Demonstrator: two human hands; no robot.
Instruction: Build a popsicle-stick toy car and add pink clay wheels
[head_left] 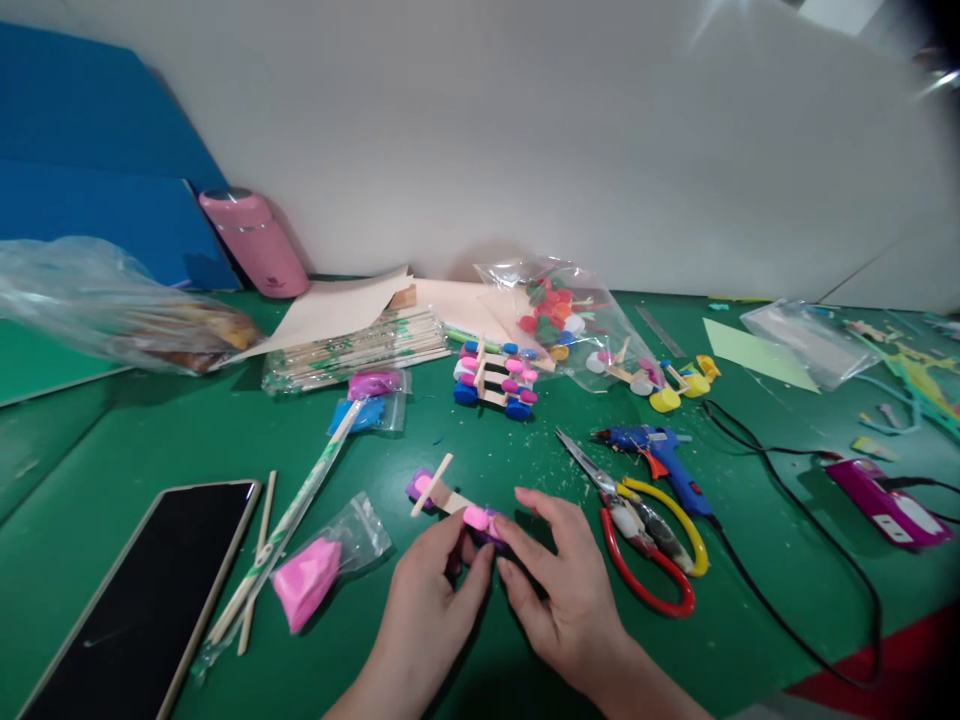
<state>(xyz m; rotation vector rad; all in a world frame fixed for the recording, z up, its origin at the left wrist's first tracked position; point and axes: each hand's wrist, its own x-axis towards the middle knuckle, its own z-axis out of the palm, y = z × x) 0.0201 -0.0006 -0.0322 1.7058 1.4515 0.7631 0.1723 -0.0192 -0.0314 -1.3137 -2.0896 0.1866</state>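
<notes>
A small craft-stick car (454,503) with purple and pink clay wheels lies low over the table in front of me. A short wooden stick crosses it near its far left end. My left hand (424,595) is closed around its near end, thumb and fingers at the wheels. With index finger and thumb, my right hand (562,585) pinches that same end, the index fingertip on the pink clay (477,518). The fingers partly hide the wheels there. To the left of my hands lies a zip bag with pink clay (307,580). Similar craft-stick cars (495,380) stand side by side behind.
Scissors (637,520) and a blue glue gun (660,460) with a black cord lie on the right, near a magenta device (885,500). A phone (142,600) and wrapped chopsticks (292,520) are on the left. A pink flask (255,240) stands against the wall.
</notes>
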